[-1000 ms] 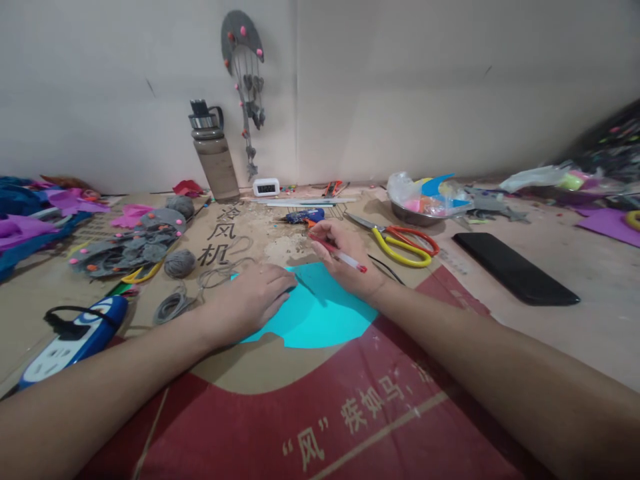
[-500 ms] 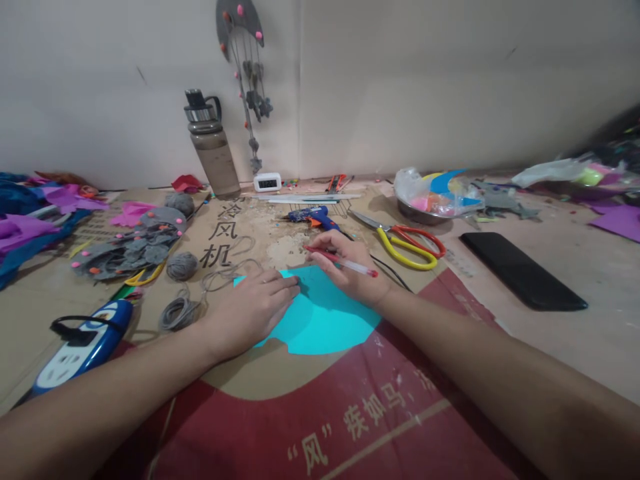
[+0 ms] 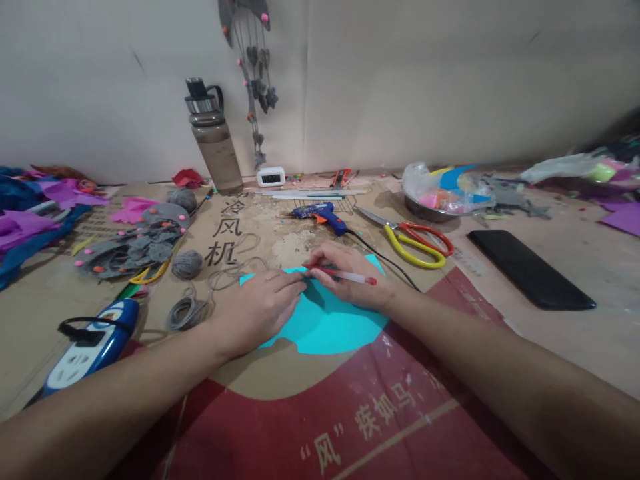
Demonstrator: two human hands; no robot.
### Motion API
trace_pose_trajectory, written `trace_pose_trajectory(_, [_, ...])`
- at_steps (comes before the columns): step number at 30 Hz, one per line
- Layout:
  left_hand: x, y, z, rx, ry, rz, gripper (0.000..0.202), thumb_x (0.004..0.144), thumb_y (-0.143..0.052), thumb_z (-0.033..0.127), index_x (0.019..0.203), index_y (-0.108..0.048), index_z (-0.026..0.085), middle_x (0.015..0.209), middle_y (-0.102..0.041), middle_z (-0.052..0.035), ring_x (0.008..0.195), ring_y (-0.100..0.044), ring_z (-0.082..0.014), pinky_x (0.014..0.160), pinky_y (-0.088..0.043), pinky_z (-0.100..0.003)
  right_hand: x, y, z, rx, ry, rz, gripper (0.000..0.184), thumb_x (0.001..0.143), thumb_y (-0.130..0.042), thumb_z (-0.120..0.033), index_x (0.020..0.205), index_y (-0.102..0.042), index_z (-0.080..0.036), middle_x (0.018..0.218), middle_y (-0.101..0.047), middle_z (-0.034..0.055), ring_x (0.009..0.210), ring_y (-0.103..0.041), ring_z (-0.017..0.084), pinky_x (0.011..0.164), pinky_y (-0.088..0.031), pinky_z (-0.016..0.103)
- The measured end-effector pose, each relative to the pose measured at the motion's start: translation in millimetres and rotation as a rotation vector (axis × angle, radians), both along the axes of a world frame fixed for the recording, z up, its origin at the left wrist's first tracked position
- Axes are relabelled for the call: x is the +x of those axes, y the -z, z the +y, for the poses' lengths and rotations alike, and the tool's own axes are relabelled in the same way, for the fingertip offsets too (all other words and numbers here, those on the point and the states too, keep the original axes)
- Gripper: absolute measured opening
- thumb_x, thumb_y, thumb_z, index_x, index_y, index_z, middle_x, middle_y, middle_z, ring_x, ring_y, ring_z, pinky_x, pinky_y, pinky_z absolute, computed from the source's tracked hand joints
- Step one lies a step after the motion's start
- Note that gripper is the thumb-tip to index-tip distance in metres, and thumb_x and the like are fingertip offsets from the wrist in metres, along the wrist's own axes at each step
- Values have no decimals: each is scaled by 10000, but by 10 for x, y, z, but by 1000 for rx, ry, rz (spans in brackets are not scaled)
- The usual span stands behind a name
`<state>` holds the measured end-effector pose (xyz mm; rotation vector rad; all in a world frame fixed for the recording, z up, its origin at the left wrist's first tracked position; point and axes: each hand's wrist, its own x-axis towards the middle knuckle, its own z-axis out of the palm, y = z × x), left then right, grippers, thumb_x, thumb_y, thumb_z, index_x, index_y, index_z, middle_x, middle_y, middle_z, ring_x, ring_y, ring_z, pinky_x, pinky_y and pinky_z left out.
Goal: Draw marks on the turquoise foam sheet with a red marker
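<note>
A turquoise sheet [image 3: 333, 330], probably felt or paper, lies on the printed cardboard in front of me, its near edge notched. My left hand [image 3: 257, 303] rests flat on its left part, fingers stretched out and pressing down. My right hand [image 3: 345, 273] is over the sheet's upper right and closed round a red pen [image 3: 350, 275] with a clear barrel. The pen's tip points left, close to my left fingertips. What lies right under those fingertips is too small and dark to tell.
Behind the sheet lie a blue glue gun [image 3: 320, 213] with its cord and red-and-yellow-handled scissors [image 3: 415, 243]. To the right are a phone [image 3: 530, 270] and a metal bowl [image 3: 430, 210]. Left: grey yarn [image 3: 187, 265], a power strip [image 3: 93, 347], felt pieces and a bottle [image 3: 216, 147].
My right hand has come down and left, bringing the pen tip close to my left fingertips. My left hand stays on the sheet. The camera view has shifted slightly.
</note>
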<state>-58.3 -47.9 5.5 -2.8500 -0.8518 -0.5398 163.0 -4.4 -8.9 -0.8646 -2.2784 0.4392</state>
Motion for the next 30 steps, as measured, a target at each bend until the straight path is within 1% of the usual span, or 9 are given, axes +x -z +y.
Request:
trace_pose_trajectory(6, [18,-6,14,-42,14,-15,232,939,-453,222,980,-663,133,1066,-678,-108,990,-617,-228,863,-506,-399,7,6,11,-15,3,2,118,889,-527,-303,938,-535,-197,895,-666,36,836,-608,165,754,-456,314])
trace_pose_trajectory(9, [22,-12,25,-57,13,-13,221,932,-465,224,975,-664,138,1071,-674,-105,996,-606,-232,874,-493,-403,7,-2,9,-47,20,8,113,883,-536,-303,940,-539,-205,887,-683,32,833,-621,166,768,-460,324])
trace_pose_trajectory(12, [22,-13,25,-68,8,-4,220,931,-467,225,994,-660,141,1070,-672,-109,994,-602,-233,868,-489,-400,8,-26,-4,-117,24,33,104,879,-545,-304,928,-539,-212,872,-698,30,820,-641,167,771,-475,333])
trace_pose_trajectory(17, [30,-14,7,-125,-52,1,297,932,-462,233,1180,-583,122,1090,-664,-117,1005,-600,-241,864,-489,-421,23,-82,-21,-246,19,248,125,889,-537,-310,953,-523,-205,870,-712,41,815,-676,162,755,-513,317])
trace_pose_trajectory(18, [32,-17,5,-131,-57,-5,301,932,-461,236,1182,-583,119,1096,-662,-120,1011,-598,-244,865,-490,-426,26,-89,-21,-261,26,292,133,891,-536,-318,955,-522,-202,870,-712,44,821,-679,162,756,-516,312])
trace_pose_trajectory(20, [36,-27,4,-125,-45,-18,277,938,-449,239,1122,-618,120,1097,-665,-121,1023,-596,-249,871,-490,-432,31,-92,-16,-275,40,339,145,893,-537,-331,949,-523,-199,862,-712,46,821,-682,162,747,-518,303])
trace_pose_trajectory(22, [40,-39,8,-112,-18,-28,269,945,-435,241,1057,-649,123,1090,-672,-117,1021,-599,-248,877,-492,-430,33,-84,-9,-271,33,331,143,893,-539,-329,950,-523,-199,860,-711,44,814,-681,161,742,-515,300])
trace_pose_trajectory(25, [44,-49,20,-92,4,-32,281,951,-424,239,1033,-662,114,1072,-682,-117,991,-609,-243,864,-504,-422,29,-60,4,-229,11,230,130,888,-542,-310,959,-534,-202,875,-710,43,824,-670,166,762,-503,317])
trace_pose_trajectory(30, [28,-33,21,-70,-4,-33,258,943,-447,226,1025,-671,128,1065,-687,-110,982,-623,-232,852,-518,-414,16,-16,32,-72,3,59,134,881,-542,-317,924,-562,-192,872,-692,49,817,-633,176,761,-476,333])
